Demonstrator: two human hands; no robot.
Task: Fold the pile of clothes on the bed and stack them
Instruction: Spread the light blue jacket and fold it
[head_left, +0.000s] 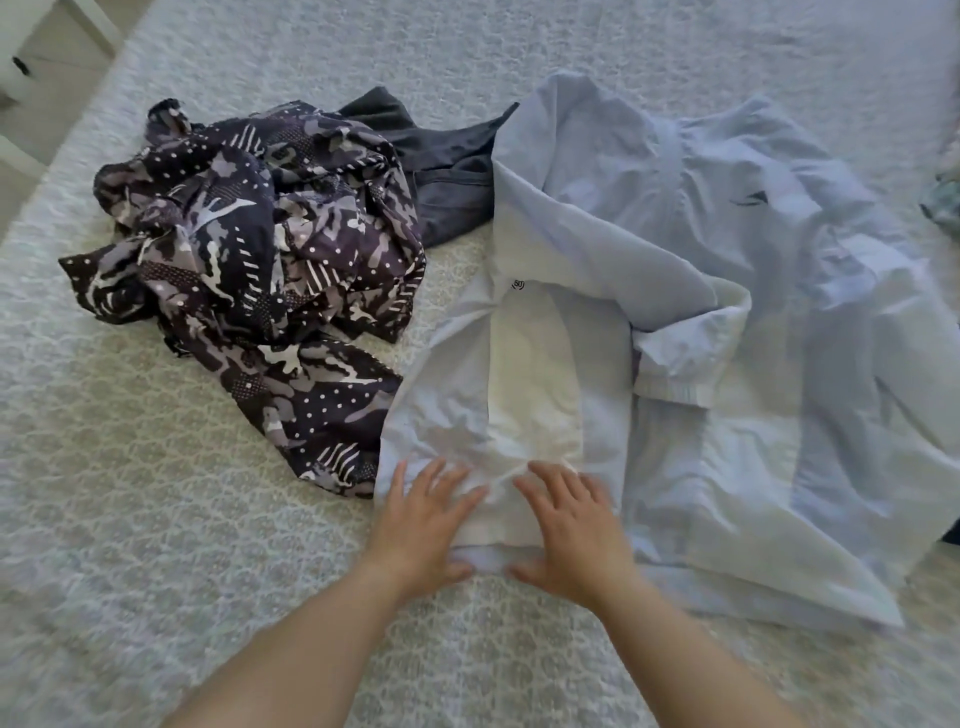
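A pale blue shirt (701, 291) lies spread and rumpled across the right half of the bed (156, 493), its white inner side showing near me. My left hand (423, 525) and my right hand (569, 535) both rest flat, fingers straight, on the shirt's near white part. A crumpled dark garment with a white and grey camouflage print (260, 249) lies in a heap at the left. A plain dark grey garment (441, 171) lies behind it, partly under the blue shirt.
The bed has a light patterned cover. A scrap of greenish patterned cloth (945, 208) shows at the right edge. White furniture (31, 62) and floor lie beyond the bed's top left corner.
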